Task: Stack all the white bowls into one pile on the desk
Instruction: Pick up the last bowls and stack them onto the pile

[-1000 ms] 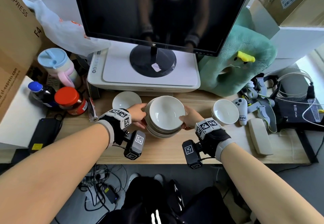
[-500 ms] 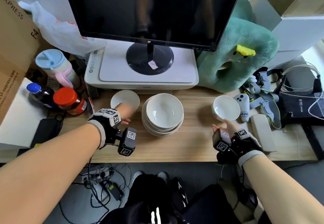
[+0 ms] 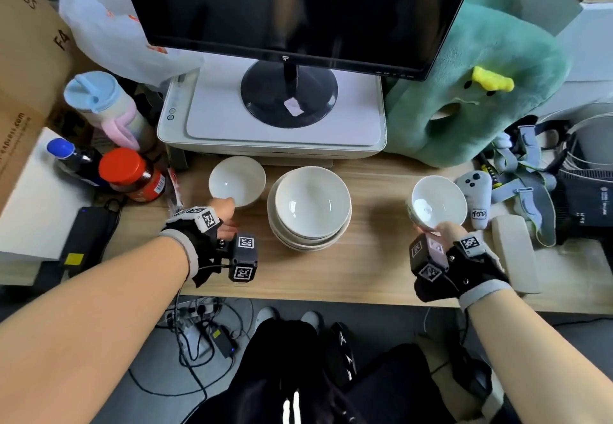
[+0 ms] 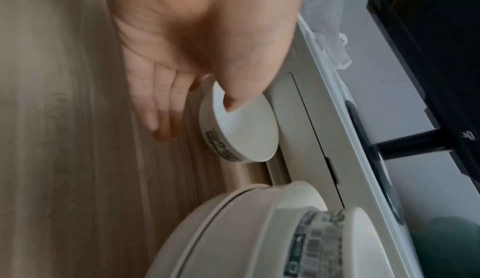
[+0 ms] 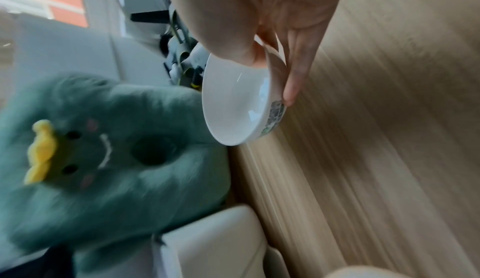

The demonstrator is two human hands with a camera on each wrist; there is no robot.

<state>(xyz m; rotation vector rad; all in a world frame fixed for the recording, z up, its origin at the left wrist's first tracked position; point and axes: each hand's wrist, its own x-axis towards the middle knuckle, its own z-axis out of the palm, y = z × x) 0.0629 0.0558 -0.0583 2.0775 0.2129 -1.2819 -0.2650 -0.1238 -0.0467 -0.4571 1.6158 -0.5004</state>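
A pile of several white bowls [image 3: 311,207] stands mid-desk, also low in the left wrist view [image 4: 246,231]. A small white bowl [image 3: 237,179] sits to its left. My left hand [image 3: 225,214] is at this bowl's near rim. In the wrist view the thumb lies over the rim of this bowl [image 4: 246,135] and the fingers [image 4: 161,118] reach down outside it. A second small bowl [image 3: 438,203] is right of the pile, tipped toward me. My right hand [image 3: 442,229] pinches this bowl's [image 5: 233,106] near rim, thumb inside and fingers [image 5: 296,73] along the outer wall.
A monitor stands on a white printer [image 3: 272,124] just behind the bowls. A green plush [image 3: 464,108], a game controller [image 3: 477,198], a white case [image 3: 514,251] and straps crowd the right. A red-lidded jar [image 3: 129,174], a bottle and a tumbler stand left.
Both hands let go of the pile and moved apart. The left went to the left small bowl; the right reached the right small bowl, gripped its rim and tipped it.
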